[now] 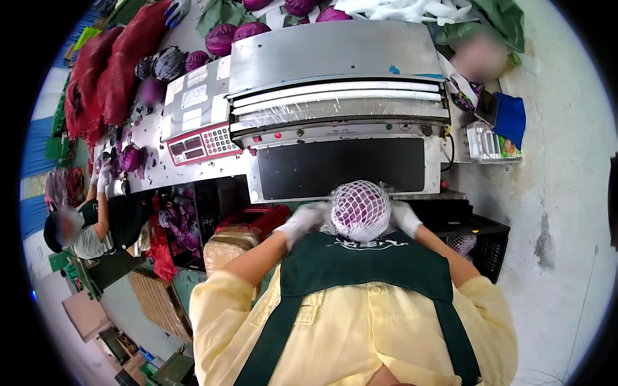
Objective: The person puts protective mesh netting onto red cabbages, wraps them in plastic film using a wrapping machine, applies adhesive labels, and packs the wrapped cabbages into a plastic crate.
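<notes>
A purple cabbage (360,211) in a white foam net is held close against the dark green apron, in front of the wrapping machine's black plate (341,167). My left hand (304,220), in a white glove, is at the cabbage's left side. On its right side is my right hand (405,219), also gloved in white. The fingers of both hands are largely hidden behind the cabbage and its net, so their closure is unclear. Clear film stretches across the rollers (341,106) of the machine beyond the plate.
Left of the machine stands a scale (204,143) with a red-edged keypad. Bare cabbages (221,39) and red mesh sacks (132,58) lie at the back left. A co-worker (96,235) handles cabbage at far left. A black crate (492,248) sits below right.
</notes>
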The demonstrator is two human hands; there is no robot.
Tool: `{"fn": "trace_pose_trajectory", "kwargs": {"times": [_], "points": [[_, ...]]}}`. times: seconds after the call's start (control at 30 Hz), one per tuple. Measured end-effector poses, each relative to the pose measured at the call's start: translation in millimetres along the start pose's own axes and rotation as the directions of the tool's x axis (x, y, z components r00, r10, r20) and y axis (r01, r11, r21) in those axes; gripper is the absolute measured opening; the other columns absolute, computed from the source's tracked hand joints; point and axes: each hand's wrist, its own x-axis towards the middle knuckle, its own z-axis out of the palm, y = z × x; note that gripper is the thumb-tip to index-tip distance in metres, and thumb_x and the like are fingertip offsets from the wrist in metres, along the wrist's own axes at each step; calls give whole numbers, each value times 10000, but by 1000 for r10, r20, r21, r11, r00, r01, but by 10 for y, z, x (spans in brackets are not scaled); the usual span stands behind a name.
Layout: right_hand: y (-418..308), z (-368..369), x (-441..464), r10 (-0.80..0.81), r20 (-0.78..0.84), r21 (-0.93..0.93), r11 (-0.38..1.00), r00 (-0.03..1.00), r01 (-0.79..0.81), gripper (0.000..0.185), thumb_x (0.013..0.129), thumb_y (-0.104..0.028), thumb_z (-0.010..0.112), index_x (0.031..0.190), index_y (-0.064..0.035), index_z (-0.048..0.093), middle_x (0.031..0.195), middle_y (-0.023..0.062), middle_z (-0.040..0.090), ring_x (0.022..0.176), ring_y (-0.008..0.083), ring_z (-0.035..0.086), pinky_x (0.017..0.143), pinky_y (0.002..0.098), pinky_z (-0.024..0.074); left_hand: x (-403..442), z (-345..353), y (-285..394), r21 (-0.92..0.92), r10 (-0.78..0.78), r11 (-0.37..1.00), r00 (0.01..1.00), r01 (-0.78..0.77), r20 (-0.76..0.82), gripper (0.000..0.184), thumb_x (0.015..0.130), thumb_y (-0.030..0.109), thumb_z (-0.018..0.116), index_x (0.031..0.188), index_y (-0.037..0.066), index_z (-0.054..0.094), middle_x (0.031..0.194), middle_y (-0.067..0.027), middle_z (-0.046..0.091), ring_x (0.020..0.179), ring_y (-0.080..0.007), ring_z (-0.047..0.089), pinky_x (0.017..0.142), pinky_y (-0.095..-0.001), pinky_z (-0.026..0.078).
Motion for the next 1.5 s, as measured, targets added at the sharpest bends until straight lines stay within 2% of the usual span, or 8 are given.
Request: {"fn": "trace_pose_trajectory", "kwargs": {"times": [0.1,0.27,0.4,0.47,0.57,0.87,1.23,1.5], "points": [[71,371,321,-349,170,-458,800,922,387,348,916,-242,491,1183,-63,623,1257,128,602,1160,268,559,998,346,424,106,436,303,359,456,777,855,-517,246,308,928,220,540,1166,40,616,1056,-64,637,931,-171,582,830,-305,459],[-476,175,103,-79,-170,55,994,982,90,205,895,-275,565,1004,-139,674,942,91,685,852,303,648,767,391,515,-24,376,185,320,676,549,635,-772,374,431,1007,327,365,1266,28,538,1270,-103,583,1127,-230,564,1002,-369,442],[-2181,-578,48,-371,-547,217,803,750,555,333,950,-293,514,1181,-71,603,1105,171,622,1031,280,610,930,379,452,-638,378,662,-275,563,823,650,-497,511,540,1019,458,336,1295,25,505,1262,-111,579,1096,-241,585,971,-387,474],[-2724,-563,128,-566,19,990,124,824,63,443,980,-293,454,1297,11,511,1248,199,561,1173,297,548,1045,410,376,-1062,292,941,-394,498,865,631,-311,595,566,1012,484,333,1303,28,500,1267,-118,576,1108,-249,581,977,-394,471],[-2837,-585,214,-716,19,984,136,698,112,538,1016,-321,327,1307,110,464,1313,238,530,1218,313,531,1076,429,354,-1453,-7,1359,-518,421,855,591,-5,688,604,1002,522,327,1315,32,491,1274,-129,572,1125,-260,575,985,-405,467],[-1544,-482,-756,65,-633,514,781,771,356,632,977,-382,518,1468,-47,304,1402,127,446,1325,231,391,1139,367,261,-989,583,1838,-441,185,885,755,151,629,900,888,735,300,1488,66,244,1495,-169,326,1368,-361,339,1121,-534,300],[648,-313,-2543,549,-567,432,-436,614,789,505,982,-416,341,1267,-54,548,1173,131,637,1069,273,616,982,498,469,-919,2247,2157,154,68,945,634,-288,771,782,943,548,490,1504,71,229,1313,-214,519,1205,-299,532,1060,-413,395],[2201,-199,-1738,821,132,379,-560,556,737,521,873,-558,454,1092,-119,630,1064,116,668,957,328,629,908,576,454,-755,2262,2099,125,30,985,830,-119,557,614,984,478,447,1469,117,343,1285,-168,534,1147,-261,540,1041,-412,405]]}}
